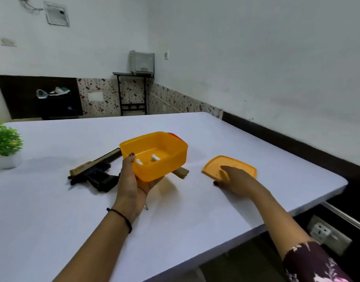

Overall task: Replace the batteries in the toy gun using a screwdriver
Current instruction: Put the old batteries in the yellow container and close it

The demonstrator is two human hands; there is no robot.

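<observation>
Green leafy plant [5, 140] in white pot standing at far left of white table [53, 216]. Toy gun [93, 173] lying flat on table, left of centre, just beside left hand: matte black body and grip, long tan top strip running away from viewer. Left hand [131, 184] gripping translucent orange plastic box [167, 161], thumb over rim, fingers underneath, holding it above table. Two small white pieces [155, 157] lying inside. Right hand [234, 178] lying flat, fingers straight, on matching rounded-rectangle lid [242, 164].
</observation>
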